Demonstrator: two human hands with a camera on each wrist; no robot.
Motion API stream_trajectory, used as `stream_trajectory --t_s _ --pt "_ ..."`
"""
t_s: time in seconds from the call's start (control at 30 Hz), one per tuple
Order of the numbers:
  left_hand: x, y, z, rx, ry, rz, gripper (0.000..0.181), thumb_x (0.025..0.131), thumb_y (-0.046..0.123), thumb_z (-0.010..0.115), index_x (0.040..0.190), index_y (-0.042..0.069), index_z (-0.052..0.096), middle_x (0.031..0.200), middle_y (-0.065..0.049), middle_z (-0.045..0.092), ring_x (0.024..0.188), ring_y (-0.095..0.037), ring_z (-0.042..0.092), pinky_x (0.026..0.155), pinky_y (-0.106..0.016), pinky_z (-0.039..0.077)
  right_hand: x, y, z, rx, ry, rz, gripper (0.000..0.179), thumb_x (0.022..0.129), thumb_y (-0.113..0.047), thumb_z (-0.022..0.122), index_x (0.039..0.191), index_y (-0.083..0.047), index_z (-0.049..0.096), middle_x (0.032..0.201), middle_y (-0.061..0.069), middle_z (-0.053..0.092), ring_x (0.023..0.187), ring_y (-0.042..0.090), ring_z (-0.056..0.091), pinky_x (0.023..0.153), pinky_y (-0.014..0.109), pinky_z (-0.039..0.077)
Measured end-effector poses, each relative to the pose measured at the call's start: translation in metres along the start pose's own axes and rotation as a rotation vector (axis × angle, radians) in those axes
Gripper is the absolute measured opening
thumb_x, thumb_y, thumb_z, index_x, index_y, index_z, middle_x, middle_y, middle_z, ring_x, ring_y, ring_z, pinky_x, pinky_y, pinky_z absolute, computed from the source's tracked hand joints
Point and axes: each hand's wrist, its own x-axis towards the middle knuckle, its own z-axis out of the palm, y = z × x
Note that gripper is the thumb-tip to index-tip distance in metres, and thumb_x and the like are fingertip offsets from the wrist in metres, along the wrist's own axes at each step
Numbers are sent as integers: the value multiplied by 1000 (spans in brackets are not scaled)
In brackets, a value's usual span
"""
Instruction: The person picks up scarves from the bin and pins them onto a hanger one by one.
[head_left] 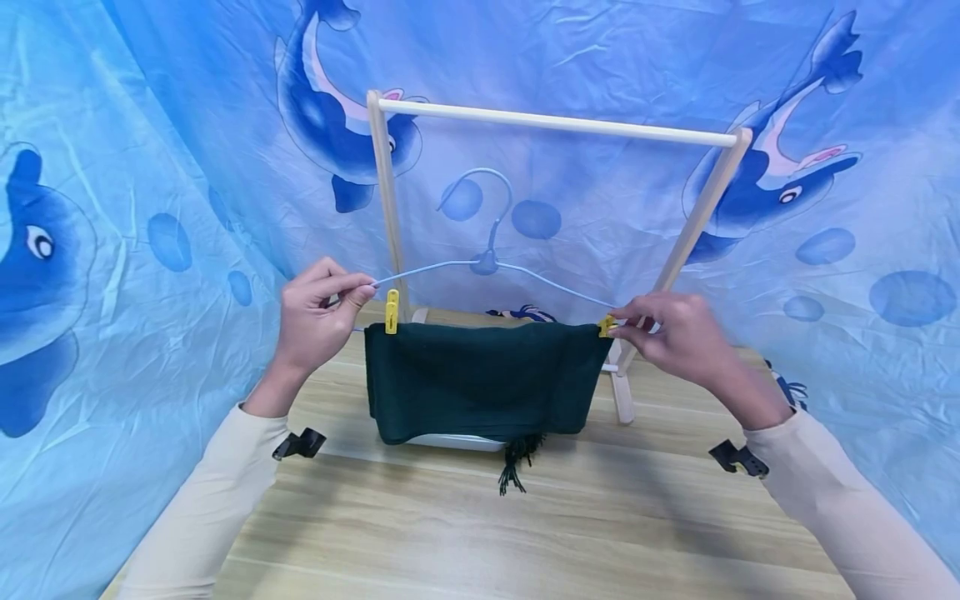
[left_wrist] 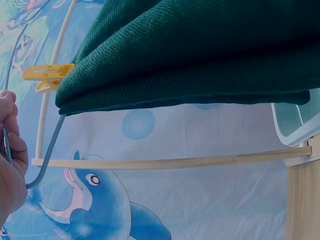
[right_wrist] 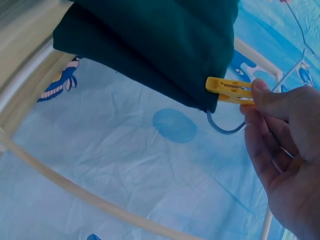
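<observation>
A dark green folded scarf [head_left: 480,379] with a dark fringe hangs over the lower bar of a light blue wire hanger [head_left: 486,262]. My left hand [head_left: 315,312] grips the hanger's left end, beside a yellow clothespin [head_left: 392,313] that clips the scarf's upper left corner. At the upper right corner, my right hand [head_left: 675,333] pinches a second yellow clothespin [right_wrist: 227,90] between thumb and fingers. In the right wrist view its jaws sit on the scarf's edge, and the hanger's bend [right_wrist: 225,131] shows below it. The hanger's hook stands free above.
Behind the hanger stands a wooden rack with a white top rail [head_left: 555,122]. A pale container [head_left: 457,442] on the wooden table [head_left: 465,542] is mostly hidden by the scarf. Blue-and-white fringed fabric [head_left: 528,313] lies behind. Blue dolphin-print curtains [head_left: 600,50] surround the table.
</observation>
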Motion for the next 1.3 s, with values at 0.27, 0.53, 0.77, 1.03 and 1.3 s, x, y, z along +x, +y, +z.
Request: stream_trajectory --t_s 0.27,0.53,0.77,1.03,1.3 --pt "-2 -4 1 7 -18 -21 20 74 -24 76 85 -8 78 69 -11 56 65 -10 45 57 -20 26 -7 0 2 8 18 66 31 70 -3 92 99 -6 81 83 7 76 62 12 67 57 24 53" --pt "-5 -8 1 5 -21 -39 13 78 -18 78 88 -9 78 70 -11 56 66 -10 45 57 -20 25 -13 2 1 74 58 96 39 68 -7 93 104 -6 81 90 4 77 69 13 66 65 17 52" --pt "-5 -10 1 13 -23 -47 12 79 -15 79 89 -7 79 70 -11 56 66 -11 45 57 -20 25 -10 6 -11 139 74 129 32 76 -9 83 107 -2 79 91 7 77 74 9 65 70 11 49" --pt "-5 -9 1 28 -26 -47 14 79 -16 79 89 -7 79 70 -11 56 66 -10 45 57 -20 25 7 8 -20 191 25 280 28 87 -10 79 114 -10 79 102 4 77 82 -4 64 70 14 49" --pt "-4 -9 2 27 -30 -44 14 78 -16 79 89 -7 79 71 -11 57 67 -11 45 58 -20 26 33 4 -13 308 -80 302 34 91 -16 79 125 -14 75 114 1 73 92 4 66 84 18 52"
